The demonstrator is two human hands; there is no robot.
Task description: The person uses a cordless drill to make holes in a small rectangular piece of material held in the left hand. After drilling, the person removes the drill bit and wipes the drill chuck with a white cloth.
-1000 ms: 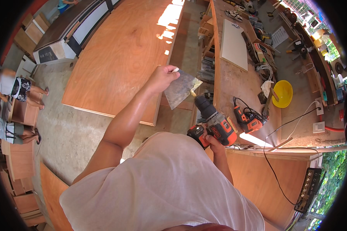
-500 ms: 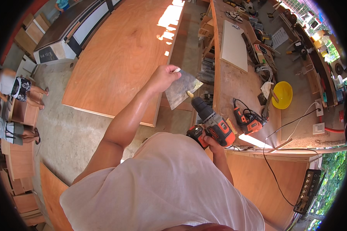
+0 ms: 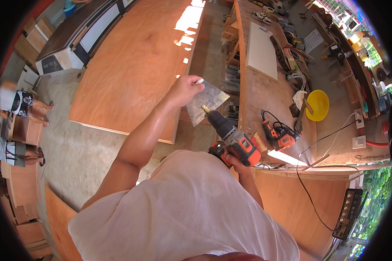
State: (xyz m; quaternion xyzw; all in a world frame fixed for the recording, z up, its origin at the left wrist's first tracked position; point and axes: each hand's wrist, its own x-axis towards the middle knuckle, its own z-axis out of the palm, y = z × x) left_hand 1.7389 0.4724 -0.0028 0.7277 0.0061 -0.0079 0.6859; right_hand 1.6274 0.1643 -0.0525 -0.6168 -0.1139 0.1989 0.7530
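Note:
My left hand (image 3: pixel 187 91) is closed on a scraper (image 3: pixel 213 95), a thin, smudged metal blade with a pale grip, held out over the gap between the plywood panel and the workbench. My right hand (image 3: pixel 237 163) grips an orange-and-black cordless drill (image 3: pixel 241 148) around its handle. A small yellowish piece at the drill's nose (image 3: pixel 205 108) is at the lower middle of the blade's face; whether it touches is hard to tell. Right of the drill, an orange-and-black corded power tool (image 3: pixel 283 138) with a coiled black cable lies on the workbench (image 3: pixel 261 95).
A large plywood panel (image 3: pixel 122 65) lies ahead-left. Two people (image 3: pixel 17 100) are among plywood boxes (image 3: pixel 26 187) at left, another (image 3: pixel 70 8) at top. A yellow bowl (image 3: pixel 317 106), tools and cords cover the right side. A black device with knobs (image 3: pixel 347 213) sits lower right.
The drill in my right hand has shifted left, carrying its tip from the blade's right corner toward the middle. My left hand and scraper have moved only slightly.

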